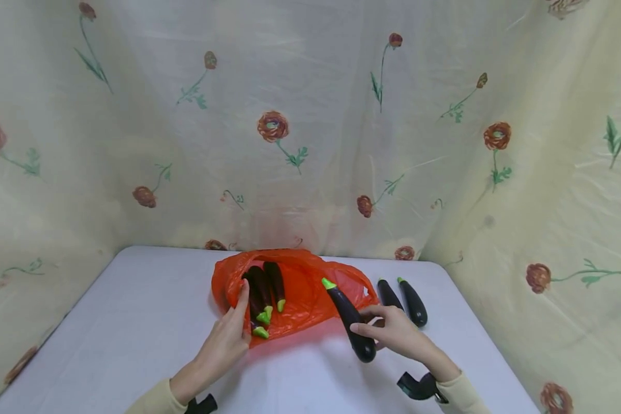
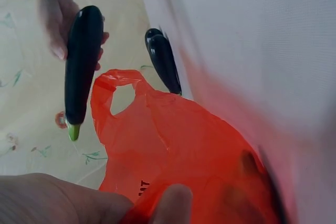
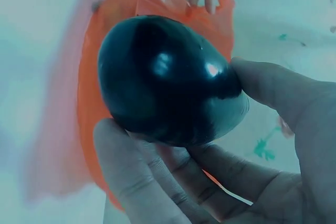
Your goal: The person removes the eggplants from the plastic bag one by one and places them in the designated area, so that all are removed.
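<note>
In the head view an orange-red plastic bag (image 1: 302,282) lies with its mouth towards me. Several dark eggplants (image 1: 275,282) with green stem ends show inside its left part. My left hand (image 1: 225,342) grips the left edge of the mouth; in the left wrist view its thumb (image 2: 173,205) lies against the plastic. To the right, my right hand (image 1: 395,333) holds another eggplant (image 1: 348,316) between thumb and fingers, above the table, stem end tilted up towards the bag. Its rounded bottom fills the middle of the right wrist view, hiding part of the bag behind it.
Two more eggplants (image 1: 413,302) lie on the white table (image 1: 134,322) right of the bag, beyond my right hand. A flower-patterned sheet (image 1: 310,115) hangs behind the table and along its sides. A bag handle loop (image 2: 121,77) stands up in the left wrist view.
</note>
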Motion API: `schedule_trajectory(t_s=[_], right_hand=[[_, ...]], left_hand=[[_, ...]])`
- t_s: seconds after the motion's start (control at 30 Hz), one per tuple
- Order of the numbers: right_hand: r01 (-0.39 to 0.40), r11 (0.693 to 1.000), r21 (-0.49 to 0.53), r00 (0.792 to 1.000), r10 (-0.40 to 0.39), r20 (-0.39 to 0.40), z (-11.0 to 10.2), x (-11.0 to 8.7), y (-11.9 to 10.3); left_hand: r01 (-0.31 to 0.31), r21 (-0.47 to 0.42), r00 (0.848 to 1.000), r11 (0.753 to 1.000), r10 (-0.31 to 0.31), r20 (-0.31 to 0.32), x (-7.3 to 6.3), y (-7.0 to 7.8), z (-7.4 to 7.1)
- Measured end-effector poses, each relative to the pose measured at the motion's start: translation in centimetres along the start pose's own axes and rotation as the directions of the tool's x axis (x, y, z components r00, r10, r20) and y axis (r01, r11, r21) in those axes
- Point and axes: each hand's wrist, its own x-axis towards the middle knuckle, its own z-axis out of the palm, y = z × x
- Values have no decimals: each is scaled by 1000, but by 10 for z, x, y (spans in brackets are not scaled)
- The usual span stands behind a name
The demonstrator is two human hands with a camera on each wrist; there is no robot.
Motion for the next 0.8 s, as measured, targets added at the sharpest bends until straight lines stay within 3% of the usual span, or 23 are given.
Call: schedule_trajectory(t_s=[0.4, 0.8], right_hand=[[-65, 995, 70, 992, 73, -108, -30, -22, 26], [-97, 982, 164, 957, 137, -255, -66, -17, 69]], left_hand=[[45, -21, 998, 999, -44, 38, 3, 2, -3], [37, -22, 999, 999, -36, 24, 2, 1, -4]])
